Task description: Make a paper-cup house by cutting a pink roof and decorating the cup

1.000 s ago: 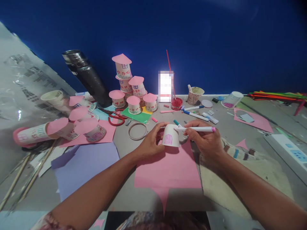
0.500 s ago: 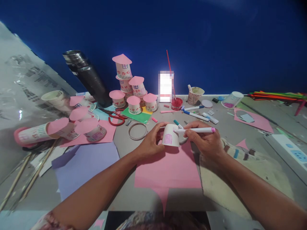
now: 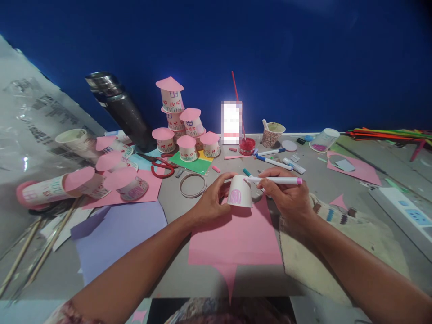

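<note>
My left hand [image 3: 216, 198] is closed round the left side of a white paper cup [image 3: 243, 191], held upside down with a purple door-like patch drawn on its side. In my right hand [image 3: 286, 191] is a white marker [image 3: 281, 180] with a pink end, its tip touching or very near the cup's upper right side. Under the cup lies a pink paper sheet [image 3: 232, 243]. Beyond my hands stand several decorated cups with pink cone roofs [image 3: 187, 148], some stacked as a tower [image 3: 173, 96].
Left of the hands are a tape roll [image 3: 180, 186], scissors [image 3: 162, 169], purple paper [image 3: 118, 238] and a leaning black flask [image 3: 121, 112]. Markers [image 3: 275, 163], a red pot [image 3: 247, 146] and a paper cup [image 3: 272, 135] stand behind. A cloth [image 3: 344, 252] and power strip [image 3: 401, 220] lie right.
The marker tip has shifted slightly on the cup's upper right side. My left hand keeps its hold on the cup, and the whole view has moved a little.
</note>
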The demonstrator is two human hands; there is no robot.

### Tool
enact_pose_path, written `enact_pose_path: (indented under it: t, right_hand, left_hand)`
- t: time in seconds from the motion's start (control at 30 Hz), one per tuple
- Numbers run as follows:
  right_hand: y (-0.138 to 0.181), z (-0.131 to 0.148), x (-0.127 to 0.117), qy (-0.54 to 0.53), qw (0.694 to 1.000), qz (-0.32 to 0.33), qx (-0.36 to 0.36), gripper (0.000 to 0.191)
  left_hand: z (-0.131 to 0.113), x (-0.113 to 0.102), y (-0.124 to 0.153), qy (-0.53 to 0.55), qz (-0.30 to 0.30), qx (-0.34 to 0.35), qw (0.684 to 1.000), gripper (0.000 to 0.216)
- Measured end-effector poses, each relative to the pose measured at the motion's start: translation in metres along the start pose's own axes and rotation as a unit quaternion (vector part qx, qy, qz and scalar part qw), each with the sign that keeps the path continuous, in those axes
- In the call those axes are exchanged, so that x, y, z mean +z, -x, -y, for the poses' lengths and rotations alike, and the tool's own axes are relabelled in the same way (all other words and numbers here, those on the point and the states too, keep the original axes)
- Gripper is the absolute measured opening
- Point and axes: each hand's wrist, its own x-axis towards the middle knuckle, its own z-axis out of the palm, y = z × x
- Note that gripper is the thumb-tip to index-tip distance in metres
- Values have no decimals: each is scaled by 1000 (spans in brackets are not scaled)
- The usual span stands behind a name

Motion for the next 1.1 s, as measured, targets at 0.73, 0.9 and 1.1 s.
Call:
enact_pose_path:
  t: [0.73, 0.9, 1.1]
  right_hand:
    - [0, 6, -1, -1, 1000, 30, -2, 11]
    - [0, 10, -1, 2, 999, 38, 1, 11]
    - [1, 8, -1, 3, 1000, 25, 3, 9]
  left_hand:
    - [-4, 3, -1, 15, -4, -5, 1000, 75]
    - [-4, 4, -1, 13, -3, 4, 1000, 75]
    - [-4, 3, -2, 23, 0, 0, 1000, 78]
